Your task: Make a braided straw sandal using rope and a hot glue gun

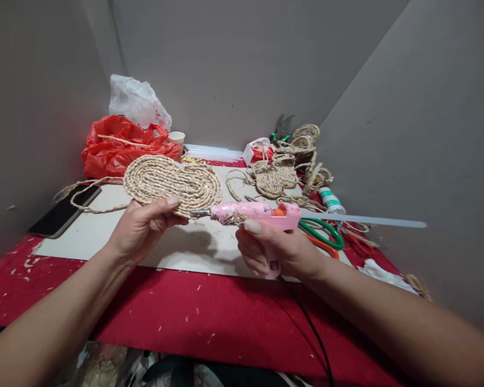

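My left hand (145, 224) is closed on the near edge of an oval mat of coiled straw rope (172, 181), holding it tilted above a white board (105, 236). A loose rope tail (84, 200) trails from the mat to the left. My right hand (274, 248) grips the handle of a pink glue gun (258, 213). Its metal nozzle (197, 213) points left and sits at the mat's near right edge. A clear glue stick (367, 220) juts out of the gun's back to the right. The gun's black cord (310, 328) runs down toward me.
A red cloth (210, 312) covers the table. A black phone (62, 212) lies at the left. Red and white plastic bags (121, 137) and a paper cup (176, 137) stand behind. Rope pieces (276, 174), green and orange scissors (326, 239) and a tape roll (331, 200) lie right. Grey walls close in.
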{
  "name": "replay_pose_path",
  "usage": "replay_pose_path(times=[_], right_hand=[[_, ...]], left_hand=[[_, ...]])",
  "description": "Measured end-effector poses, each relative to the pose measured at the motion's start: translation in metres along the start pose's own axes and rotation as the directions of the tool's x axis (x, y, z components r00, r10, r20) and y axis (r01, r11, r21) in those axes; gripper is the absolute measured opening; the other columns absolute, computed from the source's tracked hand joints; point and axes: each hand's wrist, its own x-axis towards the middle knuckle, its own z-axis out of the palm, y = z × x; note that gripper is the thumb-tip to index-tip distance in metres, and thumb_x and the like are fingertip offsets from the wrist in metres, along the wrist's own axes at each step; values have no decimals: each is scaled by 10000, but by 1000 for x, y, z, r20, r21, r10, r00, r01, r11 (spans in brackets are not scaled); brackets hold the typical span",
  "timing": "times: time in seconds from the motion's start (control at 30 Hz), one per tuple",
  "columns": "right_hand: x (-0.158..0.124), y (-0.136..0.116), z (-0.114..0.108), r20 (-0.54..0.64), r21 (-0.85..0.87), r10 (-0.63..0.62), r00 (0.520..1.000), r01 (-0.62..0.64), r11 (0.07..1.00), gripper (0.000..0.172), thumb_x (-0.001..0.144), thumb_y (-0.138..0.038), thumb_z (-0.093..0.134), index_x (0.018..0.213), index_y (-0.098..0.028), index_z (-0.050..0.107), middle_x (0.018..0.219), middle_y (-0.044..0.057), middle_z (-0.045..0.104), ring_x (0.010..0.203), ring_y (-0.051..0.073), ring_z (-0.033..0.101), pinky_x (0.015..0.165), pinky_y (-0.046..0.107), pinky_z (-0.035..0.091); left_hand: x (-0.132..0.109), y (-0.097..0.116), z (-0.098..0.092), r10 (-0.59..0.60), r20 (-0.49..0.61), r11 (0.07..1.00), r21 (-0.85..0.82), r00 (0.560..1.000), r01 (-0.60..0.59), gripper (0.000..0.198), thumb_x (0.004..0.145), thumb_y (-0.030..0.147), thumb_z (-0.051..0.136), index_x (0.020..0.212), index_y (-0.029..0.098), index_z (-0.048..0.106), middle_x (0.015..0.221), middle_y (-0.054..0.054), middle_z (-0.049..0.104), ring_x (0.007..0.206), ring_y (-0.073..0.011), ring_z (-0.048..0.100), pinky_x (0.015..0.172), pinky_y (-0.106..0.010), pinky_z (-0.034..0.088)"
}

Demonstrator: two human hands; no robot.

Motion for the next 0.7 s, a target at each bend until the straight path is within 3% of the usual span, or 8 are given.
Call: replay_pose_path(times=[0.23, 0.5, 0.7], right_hand=[[0, 8, -1, -97, -53, 30, 995, -35, 998, 581, 752, -665, 574, 451, -188, 438, 362, -54, 387, 300, 66, 365, 300, 196, 235], [0, 11, -4, -96, -181, -154, 983, 135, 974, 509, 823, -564, 578, 517, -187, 427, 438, -56, 407, 373, 66, 388, 356, 195, 283], [-2, 14, -14, -109, -248, -263, 959, 230, 941, 445, 870, -556, 512, 609, -203, 442, 485, -61, 405, 417, 80, 386, 404, 213, 325]], left_hand=[[-1, 0, 1, -70, -27, 997, -29, 997, 70, 55, 678, 167, 729, 718, 129, 720, 769, -32, 710, 693, -143, 648, 611, -243, 541], [-2, 1, 1, -197, -9, 974, -115, 980, 195, 43, 655, 138, 728, 673, 108, 703, 683, -27, 688, 618, -124, 640, 590, -230, 540], [-3, 5, 1, -156, -75, 980, -137, 985, 145, 44, 655, 126, 717, 690, 115, 693, 691, -19, 691, 604, -124, 651, 605, -242, 552]])
